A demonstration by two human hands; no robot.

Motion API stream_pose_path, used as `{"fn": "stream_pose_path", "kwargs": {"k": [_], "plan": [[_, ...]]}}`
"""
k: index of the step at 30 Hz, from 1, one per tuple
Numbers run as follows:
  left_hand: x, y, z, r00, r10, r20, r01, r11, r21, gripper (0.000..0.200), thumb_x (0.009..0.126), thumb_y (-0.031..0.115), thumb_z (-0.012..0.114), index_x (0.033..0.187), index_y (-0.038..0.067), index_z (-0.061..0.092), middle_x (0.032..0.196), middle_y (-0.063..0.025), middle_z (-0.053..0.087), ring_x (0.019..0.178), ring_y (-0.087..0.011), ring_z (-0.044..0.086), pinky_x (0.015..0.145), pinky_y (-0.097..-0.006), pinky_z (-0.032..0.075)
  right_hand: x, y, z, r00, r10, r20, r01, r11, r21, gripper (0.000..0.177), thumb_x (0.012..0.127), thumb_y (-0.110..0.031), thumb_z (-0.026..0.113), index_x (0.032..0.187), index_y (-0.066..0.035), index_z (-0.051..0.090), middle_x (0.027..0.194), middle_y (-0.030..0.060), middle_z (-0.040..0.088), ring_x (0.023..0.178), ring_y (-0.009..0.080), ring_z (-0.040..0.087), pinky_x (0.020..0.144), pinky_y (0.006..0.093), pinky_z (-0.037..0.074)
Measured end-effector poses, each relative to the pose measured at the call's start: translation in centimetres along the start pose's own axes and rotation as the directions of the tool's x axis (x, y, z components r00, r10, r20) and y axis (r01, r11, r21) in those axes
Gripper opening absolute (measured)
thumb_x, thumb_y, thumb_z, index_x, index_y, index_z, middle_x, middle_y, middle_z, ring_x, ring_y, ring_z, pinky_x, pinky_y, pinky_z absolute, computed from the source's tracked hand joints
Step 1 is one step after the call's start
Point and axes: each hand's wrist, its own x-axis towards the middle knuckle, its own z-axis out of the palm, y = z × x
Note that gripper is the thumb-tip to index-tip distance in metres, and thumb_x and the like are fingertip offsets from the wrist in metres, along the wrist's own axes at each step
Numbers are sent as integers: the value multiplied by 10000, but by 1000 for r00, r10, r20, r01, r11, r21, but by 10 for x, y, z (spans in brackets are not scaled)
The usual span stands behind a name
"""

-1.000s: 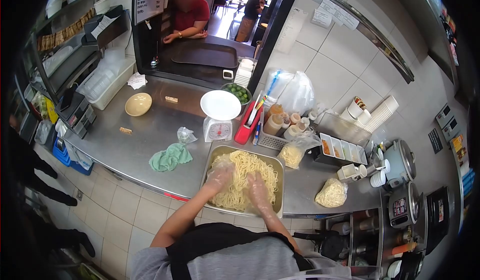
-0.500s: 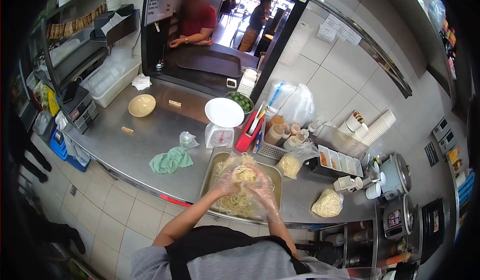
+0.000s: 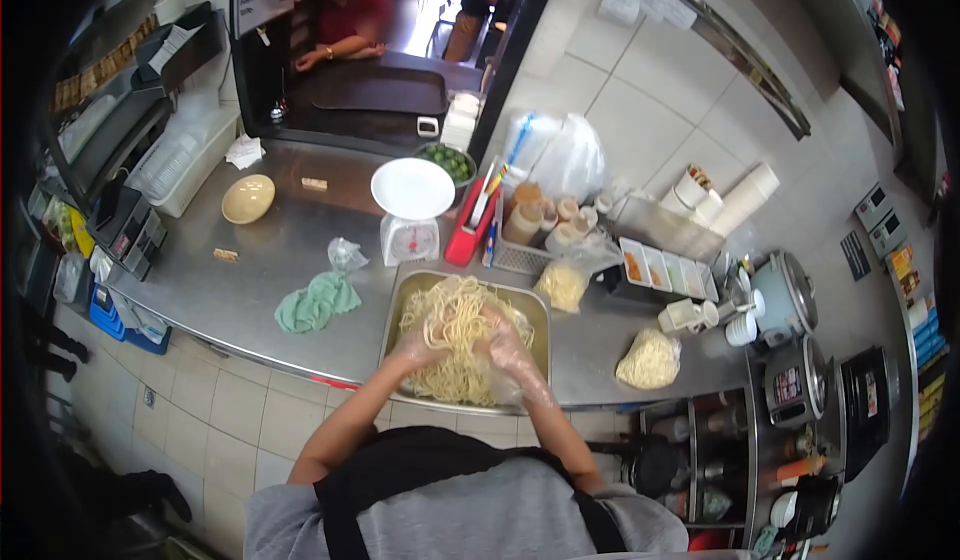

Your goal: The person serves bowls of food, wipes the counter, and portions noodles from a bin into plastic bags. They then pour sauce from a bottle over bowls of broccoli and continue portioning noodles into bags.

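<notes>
In the head view, a steel tray (image 3: 544, 345) stood on the counter (image 3: 190, 282) directly before the person, its near rim running along the counter's front edge. The noodles (image 3: 458, 382) lay heaped in it, with some strands raised between the two hands. The left hand (image 3: 426, 346) was curled about the clump from the left; the right hand (image 3: 508, 350) gripped it from the right, both inside the tray's walls. Behind, space was tight: the scale (image 3: 411, 242) stood near the far left corner, a red holder (image 3: 468, 232) beside it, and a bottle basket (image 3: 522, 259) near the far right corner. A tied bag (image 3: 562, 287) sat just beside the right rim. Farther right, bare steel led to a second bag (image 3: 648, 359). The broadest open steel stretched leftward, past a green cloth (image 3: 318, 302) towards a bowl (image 3: 248, 199).
</notes>
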Motion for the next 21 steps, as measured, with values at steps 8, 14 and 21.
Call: {"fn": "stream_pose_path", "kwargs": {"k": [8, 14, 21], "plan": [[15, 5, -65, 999, 52, -2, -50, 966, 254, 508, 670, 108, 675, 1162, 78, 555, 1097, -141, 568, 1032, -304, 516, 914, -369, 422, 4, -27, -44, 976, -204, -83, 145, 880, -451, 545, 600, -72, 740, 1119, -32, 579, 1180, 157, 562, 1103, 258, 526, 911, 352, 433], [18, 61, -61, 993, 90, -83, -56, 936, 348, 546, 675, 122, 651, 1206, 96, 525, 1176, -147, 537, 1139, -329, 454, 953, -395, 389, -14, -54, -67, 963, 223, 152, -197, 966, -168, 685, 627, -93, 768, 1258, -87, 501, 1256, 178, 478, 1191, 269, 444, 998, 348, 361], [25, 49, 10, 998, -48, -46, 57, 968, 243, 477, 694, 177, 616, 1165, 148, 547, 1166, -168, 553, 1154, -394, 429, 1010, -454, 294, -38, -21, 6, 940, 238, -242, -309, 896, -318, 707, 624, -142, 758, 1255, -2, 471, 1277, 250, 445, 1190, 327, 449, 969, 378, 394]]}}
